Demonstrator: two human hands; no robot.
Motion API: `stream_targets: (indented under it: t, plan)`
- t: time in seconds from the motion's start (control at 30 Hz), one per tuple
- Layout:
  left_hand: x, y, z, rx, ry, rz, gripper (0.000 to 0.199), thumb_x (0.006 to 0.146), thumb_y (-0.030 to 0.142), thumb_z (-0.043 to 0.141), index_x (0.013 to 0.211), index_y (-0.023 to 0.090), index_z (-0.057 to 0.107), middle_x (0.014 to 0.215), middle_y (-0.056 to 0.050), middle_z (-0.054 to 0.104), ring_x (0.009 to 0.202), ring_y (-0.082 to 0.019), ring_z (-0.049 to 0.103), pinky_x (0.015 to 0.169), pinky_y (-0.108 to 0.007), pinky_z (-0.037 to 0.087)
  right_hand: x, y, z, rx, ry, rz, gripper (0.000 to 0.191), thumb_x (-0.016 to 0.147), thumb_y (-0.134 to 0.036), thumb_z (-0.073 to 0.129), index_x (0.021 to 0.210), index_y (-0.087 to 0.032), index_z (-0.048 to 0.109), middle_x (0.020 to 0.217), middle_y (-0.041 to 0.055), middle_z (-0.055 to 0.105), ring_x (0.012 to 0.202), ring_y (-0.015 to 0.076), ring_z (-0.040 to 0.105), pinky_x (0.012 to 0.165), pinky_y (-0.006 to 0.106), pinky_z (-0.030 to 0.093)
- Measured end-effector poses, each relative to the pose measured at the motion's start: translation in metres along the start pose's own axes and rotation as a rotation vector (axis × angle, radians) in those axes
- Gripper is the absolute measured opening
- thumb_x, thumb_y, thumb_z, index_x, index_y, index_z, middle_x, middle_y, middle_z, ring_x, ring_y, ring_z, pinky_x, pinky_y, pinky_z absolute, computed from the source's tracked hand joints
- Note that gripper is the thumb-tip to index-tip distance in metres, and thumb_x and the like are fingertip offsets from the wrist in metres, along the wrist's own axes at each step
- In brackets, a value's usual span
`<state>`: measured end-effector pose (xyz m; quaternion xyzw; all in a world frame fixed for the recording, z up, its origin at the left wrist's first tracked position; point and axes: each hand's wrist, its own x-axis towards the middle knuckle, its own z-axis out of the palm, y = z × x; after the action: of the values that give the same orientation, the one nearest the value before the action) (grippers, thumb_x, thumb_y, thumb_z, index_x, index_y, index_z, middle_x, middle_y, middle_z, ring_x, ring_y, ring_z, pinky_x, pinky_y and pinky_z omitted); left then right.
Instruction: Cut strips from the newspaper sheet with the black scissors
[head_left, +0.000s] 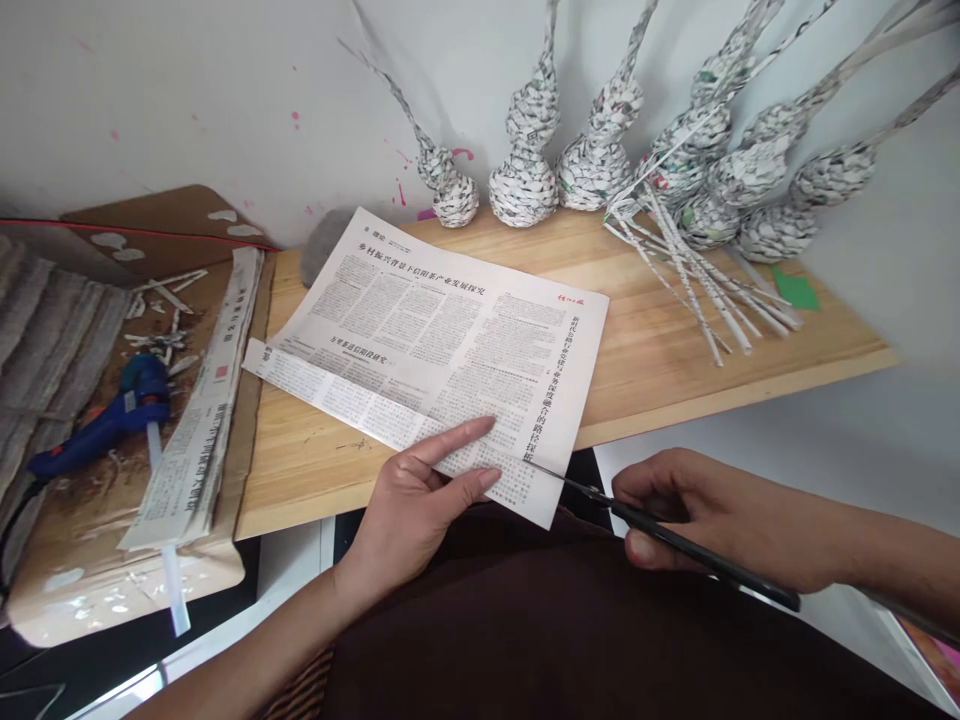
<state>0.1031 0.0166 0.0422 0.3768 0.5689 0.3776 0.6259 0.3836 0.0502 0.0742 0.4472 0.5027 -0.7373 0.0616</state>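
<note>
A printed newspaper sheet (450, 330) lies on the wooden table, its near edge folded over and its near right corner reaching past the table edge. My left hand (420, 495) pinches this near edge between thumb and fingers, the index finger stretched across the print. In my right hand (697, 515) are black-handled scissors (645, 522), pointing left. Their blades meet the right edge of the sheet along the fold, just right of my left thumb.
Several woven paper gourd shapes (525, 165) line the wall behind the wooden table (750, 400). Rolled paper sticks (697, 270) lie before them. At left, a cardboard surface (112, 500) bears a blue glue gun (112, 420) and folded newspaper strips (202, 430). A grey stone (322, 245) sits behind the sheet.
</note>
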Motion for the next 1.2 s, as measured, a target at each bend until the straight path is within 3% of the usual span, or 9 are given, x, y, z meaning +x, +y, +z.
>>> stream_targets:
  t: [0.13, 0.27, 0.5, 0.77, 0.97, 1.2]
  plan:
    - [0.000, 0.004, 0.002, 0.047, 0.017, 0.047, 0.046, 0.075, 0.029, 0.083, 0.120, 0.025, 0.073, 0.096, -0.002, 0.079, 0.106, -0.029, 0.070, 0.086, -0.040, 0.061, 0.001, 0.001, -0.002, -0.006, 0.005, 0.030, 0.045, 0.075, -0.059, 0.078, 0.075, -0.018, 0.058, 0.064, -0.0053, 0.044, 0.057, 0.0091, 0.038, 0.050, 0.023, 0.024]
    - [0.000, 0.004, 0.002, 0.034, -0.003, 0.035, 0.046, 0.076, 0.030, 0.083, 0.121, 0.027, 0.073, 0.105, -0.001, 0.079, 0.108, -0.027, 0.070, 0.090, -0.038, 0.059, 0.000, -0.001, -0.002, -0.016, -0.013, 0.025, 0.048, 0.076, -0.062, 0.076, 0.073, -0.019, 0.054, 0.065, -0.0057, 0.042, 0.057, 0.0085, 0.035, 0.049, 0.022, 0.024]
    - [0.000, 0.001, 0.000, 0.003, -0.045, 0.000, 0.054, 0.076, 0.032, 0.083, 0.128, 0.027, 0.069, 0.092, -0.001, 0.080, 0.099, -0.023, 0.073, 0.092, -0.037, 0.059, 0.005, -0.008, -0.001, -0.083, -0.052, -0.050, 0.047, 0.080, -0.059, 0.074, 0.076, -0.019, 0.052, 0.064, -0.0057, 0.042, 0.057, 0.0082, 0.033, 0.049, 0.023, 0.021]
    - [0.000, 0.002, 0.000, -0.113, -0.074, -0.026, 0.055, 0.076, 0.029, 0.083, 0.129, 0.028, 0.067, 0.105, -0.002, 0.080, 0.093, -0.021, 0.075, 0.095, -0.039, 0.058, 0.015, -0.023, 0.004, -0.067, -0.080, -0.029, 0.054, 0.081, -0.072, 0.065, 0.077, -0.019, 0.052, 0.059, -0.0060, 0.043, 0.050, 0.0078, 0.038, 0.044, 0.020, 0.028]
    - [0.000, 0.004, 0.002, -0.156, -0.081, -0.060, 0.059, 0.075, 0.026, 0.084, 0.131, 0.025, 0.066, 0.086, -0.001, 0.081, 0.083, -0.020, 0.076, 0.091, -0.038, 0.060, 0.013, -0.020, 0.004, 0.031, -0.078, -0.048, 0.049, 0.081, -0.058, 0.075, 0.072, -0.018, 0.049, 0.059, -0.0077, 0.041, 0.050, 0.0048, 0.032, 0.043, 0.018, 0.022]
    - [0.000, 0.002, 0.001, -0.175, -0.101, -0.055, 0.060, 0.076, 0.027, 0.084, 0.133, 0.028, 0.065, 0.098, -0.001, 0.081, 0.089, -0.018, 0.075, 0.093, -0.035, 0.059, 0.017, -0.016, -0.001, 0.012, -0.074, -0.015, 0.046, 0.079, -0.053, 0.078, 0.073, -0.018, 0.050, 0.060, -0.0072, 0.043, 0.051, 0.0048, 0.035, 0.043, 0.016, 0.026]
